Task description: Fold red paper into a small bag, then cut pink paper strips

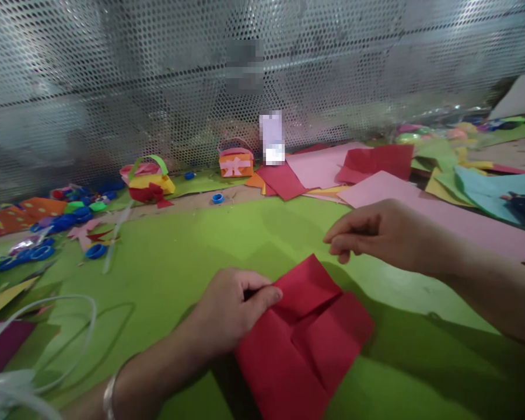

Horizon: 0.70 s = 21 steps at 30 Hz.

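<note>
A folded red paper (306, 344) lies on a large green sheet (170, 256) in front of me. My left hand (234, 309) pinches its upper left edge between thumb and fingers. Just above and to the right of the paper hovers my right hand (378, 233), fingers curled loosely, holding nothing that I can see. A bangle sits on my left wrist.
Pink (420, 204), red (376, 160), light blue and yellow sheets lie scattered at the right. Two small paper baskets (151, 181) (235, 161) stand by the perforated metal wall (157, 87). Blue rings and scraps (61, 224) litter the left side. A white cord (76, 309) loops at lower left.
</note>
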Tool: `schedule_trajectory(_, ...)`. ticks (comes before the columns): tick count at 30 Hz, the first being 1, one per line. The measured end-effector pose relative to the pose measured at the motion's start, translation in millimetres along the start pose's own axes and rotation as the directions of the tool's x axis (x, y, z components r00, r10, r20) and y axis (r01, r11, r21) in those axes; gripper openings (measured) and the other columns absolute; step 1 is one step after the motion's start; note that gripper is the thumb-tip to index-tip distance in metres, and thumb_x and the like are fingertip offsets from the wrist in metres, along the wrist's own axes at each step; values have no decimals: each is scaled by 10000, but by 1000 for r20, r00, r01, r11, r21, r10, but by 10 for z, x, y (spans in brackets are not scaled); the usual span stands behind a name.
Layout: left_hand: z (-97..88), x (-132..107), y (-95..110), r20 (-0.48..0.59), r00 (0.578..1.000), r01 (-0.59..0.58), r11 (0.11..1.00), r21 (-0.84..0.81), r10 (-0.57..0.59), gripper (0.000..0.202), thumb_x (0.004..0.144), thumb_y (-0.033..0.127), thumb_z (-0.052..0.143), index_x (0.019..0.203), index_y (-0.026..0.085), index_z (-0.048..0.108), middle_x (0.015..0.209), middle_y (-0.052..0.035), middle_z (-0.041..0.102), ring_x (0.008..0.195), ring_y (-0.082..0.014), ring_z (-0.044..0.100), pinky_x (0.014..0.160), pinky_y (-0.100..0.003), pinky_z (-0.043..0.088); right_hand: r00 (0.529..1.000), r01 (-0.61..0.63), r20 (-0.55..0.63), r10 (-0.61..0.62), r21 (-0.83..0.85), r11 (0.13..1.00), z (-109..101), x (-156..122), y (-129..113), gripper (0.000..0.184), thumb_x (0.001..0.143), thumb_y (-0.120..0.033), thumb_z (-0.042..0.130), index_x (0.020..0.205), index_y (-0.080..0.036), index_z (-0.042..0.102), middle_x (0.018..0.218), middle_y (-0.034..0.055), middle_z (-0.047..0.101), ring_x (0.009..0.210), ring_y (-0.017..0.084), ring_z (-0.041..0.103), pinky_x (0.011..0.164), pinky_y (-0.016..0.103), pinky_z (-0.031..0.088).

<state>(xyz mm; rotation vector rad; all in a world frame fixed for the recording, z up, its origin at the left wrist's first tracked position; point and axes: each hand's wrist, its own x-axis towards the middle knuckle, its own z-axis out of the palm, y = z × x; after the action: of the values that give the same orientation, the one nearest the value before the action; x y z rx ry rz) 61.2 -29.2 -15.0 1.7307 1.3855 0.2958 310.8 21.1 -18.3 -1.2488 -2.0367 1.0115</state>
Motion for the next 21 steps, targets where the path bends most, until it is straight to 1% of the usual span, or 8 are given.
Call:
schedule_trajectory(2,42,6,-6,-31,999,-21,999,-29,20,346,838,353,481,551,169,543,524,36,411,519,-107,359,487,-246,248,995,33,-92,-30,31,999,110,-25,-40,386,770,-450,654,1046,-182,695,881,85,748,782,223,706,666,340,571)
schedule_trajectory(4,103,0,6,-43,997,-62,996,-65,59,316,843,345,495,627,159,631,542,27,469,533,-111,382,493,-239,271,996,17,-87,-14,28,999,245,-65,-94,684,709,-492,715,1284,-158,553,1068,132,708,916,256,681,746,385,568)
schedule_trajectory(7,175,-24,23,-49,993,-115,984,-135,109,273,852,327,512,765,157,708,630,1,598,578,-125,457,523,-230,335,994,-110,17,110,24,994,386,-115,-153,959,620,-424,800,1429,-147,367,1042,119,703,899,258,673,783,408,550)
schedule_trajectory(10,185,-35,6,-80,987,-151,973,-173,139,283,870,335,507,819,154,718,715,-23,655,654,-147,521,586,-235,387,957,-265,170,237,165,950,411,-127,-167,890,666,-284,769,1440,-179,342,807,31,709,713,207,674,623,326,545)
schedule_trajectory(12,168,-26,-18,-81,987,-152,973,-172,140,298,854,388,538,790,147,700,692,-13,622,654,-144,501,593,-237,378,942,-312,220,254,292,904,399,-125,-172,789,701,-195,711,1417,-193,378,675,-27,662,605,165,643,508,256,497)
schedule_trajectory(14,148,-13,-33,-45,993,-114,976,-185,108,334,805,461,588,721,146,660,637,9,548,613,-130,446,551,-234,340,958,-273,186,218,360,892,392,-124,-189,745,697,-140,678,1393,-197,421,634,-52,624,587,146,622,488,234,476)
schedule_trajectory(17,132,-4,-23,14,1000,14,983,-185,-11,390,741,525,614,616,157,582,557,38,425,545,-112,367,486,-236,264,985,-171,98,146,345,923,404,-130,-229,718,693,-133,661,1377,-210,458,638,-49,602,591,142,598,497,241,474)
schedule_trajectory(21,145,-11,8,5,992,124,976,-179,-125,357,717,476,595,544,175,512,515,48,367,509,-104,343,461,-239,224,985,-172,79,156,280,945,419,-124,-239,670,677,-164,669,1329,-194,520,603,-60,546,579,134,551,494,243,432)
